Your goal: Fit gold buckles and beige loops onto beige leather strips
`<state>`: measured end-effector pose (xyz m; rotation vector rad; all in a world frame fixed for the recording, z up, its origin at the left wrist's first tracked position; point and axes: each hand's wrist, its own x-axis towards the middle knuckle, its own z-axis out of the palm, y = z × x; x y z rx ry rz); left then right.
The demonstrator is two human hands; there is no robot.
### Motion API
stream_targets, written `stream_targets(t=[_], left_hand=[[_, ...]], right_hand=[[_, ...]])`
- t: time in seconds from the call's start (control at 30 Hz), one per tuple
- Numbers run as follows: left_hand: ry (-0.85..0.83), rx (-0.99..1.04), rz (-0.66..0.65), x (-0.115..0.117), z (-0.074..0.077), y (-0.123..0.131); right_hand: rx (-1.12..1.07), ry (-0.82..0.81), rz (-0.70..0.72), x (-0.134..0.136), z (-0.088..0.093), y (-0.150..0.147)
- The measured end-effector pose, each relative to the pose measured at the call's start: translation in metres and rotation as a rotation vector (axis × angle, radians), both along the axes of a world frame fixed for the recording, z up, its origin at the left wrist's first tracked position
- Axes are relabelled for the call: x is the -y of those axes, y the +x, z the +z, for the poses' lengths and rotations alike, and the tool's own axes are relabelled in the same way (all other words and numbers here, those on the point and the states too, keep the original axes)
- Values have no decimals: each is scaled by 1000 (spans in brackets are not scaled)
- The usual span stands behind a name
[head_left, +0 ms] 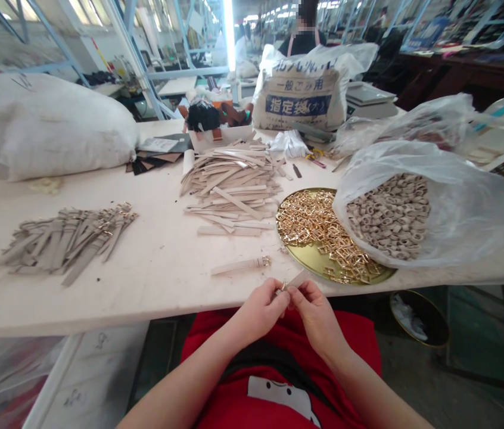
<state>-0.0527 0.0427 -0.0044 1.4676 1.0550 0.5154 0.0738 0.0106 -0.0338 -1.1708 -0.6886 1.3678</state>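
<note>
My left hand (268, 304) and my right hand (312, 302) meet at the table's front edge. Between their fingertips they pinch a beige strap (297, 279) with a small gold buckle (284, 286) on it; the fingers hide part of both. Just beyond lies a strap with a buckle (240, 266), flat on the table. Farther back is a heap of plain beige straps (234, 185). At the right, a round gold tray (308, 256) carries many loose gold buckles (312, 217). A clear plastic bag (466, 202) beside it, partly over the tray, holds small beige loops (390, 217).
Buckled straps (64, 238) are piled at the left. A big white sack (46, 128) lies behind them. A printed bag (301, 89) and a box of dark items (216, 116) stand at the back. Below the table is a round bin (422, 322). A person (303, 36) is in the background.
</note>
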Motion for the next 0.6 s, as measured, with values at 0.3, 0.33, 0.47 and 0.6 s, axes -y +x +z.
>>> stream_targets(t=[0.3, 0.33, 0.47, 0.6], left_hand=[[-162, 91, 26, 1, -1, 3], [-174, 97, 31, 1, -2, 4], [-180, 106, 17, 0, -7, 3], [-94, 29, 56, 1, -11, 1]], right_hand=[[-290, -175, 32, -5, 1, 5], [-298, -192, 48, -5, 2, 6], [89, -53, 21, 0, 8, 8], [695, 213, -2, 4, 14, 10]])
